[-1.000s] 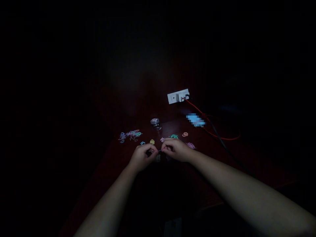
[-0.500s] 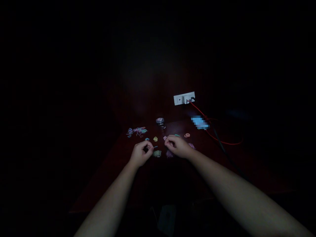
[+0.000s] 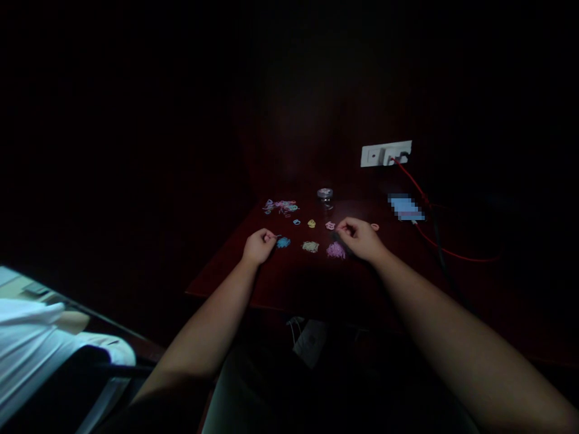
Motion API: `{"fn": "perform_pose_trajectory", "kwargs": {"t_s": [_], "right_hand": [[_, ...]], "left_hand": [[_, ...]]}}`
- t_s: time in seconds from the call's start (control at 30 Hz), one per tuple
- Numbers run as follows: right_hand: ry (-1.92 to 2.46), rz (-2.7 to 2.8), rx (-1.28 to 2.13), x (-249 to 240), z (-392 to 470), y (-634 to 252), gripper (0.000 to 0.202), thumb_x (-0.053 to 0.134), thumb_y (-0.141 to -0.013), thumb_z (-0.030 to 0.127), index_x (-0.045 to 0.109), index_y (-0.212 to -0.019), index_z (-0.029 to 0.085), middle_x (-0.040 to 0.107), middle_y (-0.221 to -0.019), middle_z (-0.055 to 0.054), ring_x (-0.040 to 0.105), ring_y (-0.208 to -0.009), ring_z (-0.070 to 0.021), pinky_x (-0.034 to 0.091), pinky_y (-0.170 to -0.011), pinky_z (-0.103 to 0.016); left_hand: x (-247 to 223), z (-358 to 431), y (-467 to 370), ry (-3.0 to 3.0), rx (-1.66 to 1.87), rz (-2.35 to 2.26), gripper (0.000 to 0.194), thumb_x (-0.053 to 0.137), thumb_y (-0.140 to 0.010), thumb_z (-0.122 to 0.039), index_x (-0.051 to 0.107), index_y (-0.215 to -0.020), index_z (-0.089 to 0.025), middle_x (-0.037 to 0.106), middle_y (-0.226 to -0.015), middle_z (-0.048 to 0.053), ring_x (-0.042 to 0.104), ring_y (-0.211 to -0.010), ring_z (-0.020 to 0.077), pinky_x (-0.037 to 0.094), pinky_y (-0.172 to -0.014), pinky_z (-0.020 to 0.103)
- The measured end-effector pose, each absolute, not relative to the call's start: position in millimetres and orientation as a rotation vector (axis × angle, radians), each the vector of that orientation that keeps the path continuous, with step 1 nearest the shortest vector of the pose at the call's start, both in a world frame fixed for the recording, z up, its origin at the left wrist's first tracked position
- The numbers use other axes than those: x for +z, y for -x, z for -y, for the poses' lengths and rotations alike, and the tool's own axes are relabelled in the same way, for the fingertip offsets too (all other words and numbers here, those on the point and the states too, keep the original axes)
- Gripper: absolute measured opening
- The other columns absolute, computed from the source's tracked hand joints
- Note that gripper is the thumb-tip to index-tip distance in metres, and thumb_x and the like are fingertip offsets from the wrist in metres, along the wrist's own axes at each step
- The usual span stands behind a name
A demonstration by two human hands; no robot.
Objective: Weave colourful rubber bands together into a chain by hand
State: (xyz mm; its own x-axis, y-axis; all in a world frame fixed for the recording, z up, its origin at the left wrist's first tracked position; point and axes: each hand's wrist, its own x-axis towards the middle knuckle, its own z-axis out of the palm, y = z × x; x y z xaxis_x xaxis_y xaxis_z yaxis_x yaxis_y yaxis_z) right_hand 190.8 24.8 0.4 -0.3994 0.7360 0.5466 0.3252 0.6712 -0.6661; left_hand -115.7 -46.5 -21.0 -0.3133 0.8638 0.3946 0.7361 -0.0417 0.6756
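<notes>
My left hand (image 3: 259, 246) pinches a thin, pale band just left of a pile of blue bands (image 3: 283, 242) on the dark red table (image 3: 271, 280). My right hand (image 3: 358, 236) has its fingertips pressed together, and whatever they hold is too small to make out. It is beside the pink bands (image 3: 330, 225) and above right of a purple pile (image 3: 336, 250). Between the hands are a pale green pile (image 3: 310, 246), some yellow bands (image 3: 312, 223) and a small blue one (image 3: 297, 222). Orange bands (image 3: 375, 227) show just past my right hand.
A mixed heap of bands (image 3: 280, 207) and a small clear jar (image 3: 325, 198) stand toward the back. On the right are a blurred-out phone (image 3: 406, 207), a red cable and a white wall socket (image 3: 371, 155). A person's white clothing (image 3: 31, 337) shows at lower left.
The view has shifted, so the table sits higher and further right. My hands are further apart, my left hand now left of the blue pile. White clothing has come into view at lower left.
</notes>
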Motion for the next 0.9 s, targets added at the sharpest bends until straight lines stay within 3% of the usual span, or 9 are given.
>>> {"fn": "perform_pose_trajectory", "kwargs": {"t_s": [0.7,0.9], "right_hand": [[0.858,2.017,0.563,1.5,-24.3,-190.7,0.021,0.054,-0.081,0.033,0.060,-0.076,0.014,0.054,-0.063,-0.001,0.044,-0.055,-0.0112,0.036,-0.053,-0.024],[0.869,2.003,0.577,3.7,-20.6,-190.3,0.020,0.054,-0.081,0.034,0.059,-0.075,0.015,0.054,-0.062,-0.001,0.045,-0.055,-0.0113,0.035,-0.052,-0.023]], "left_hand": [[-28.1,39.5,116.6,-1.749,1.201,-1.982,0.021,0.060,-0.070,-0.036,0.065,-0.073,-0.016,0.053,-0.056,-0.002,0.044,-0.050,0.0100,0.032,-0.050,0.022],[-24.9,35.2,123.2,-1.567,1.457,-1.980,0.033,0.055,-0.077,-0.046,0.060,-0.065,-0.016,0.052,-0.055,-0.001,0.044,-0.052,0.0106,0.033,-0.052,0.023]]}}
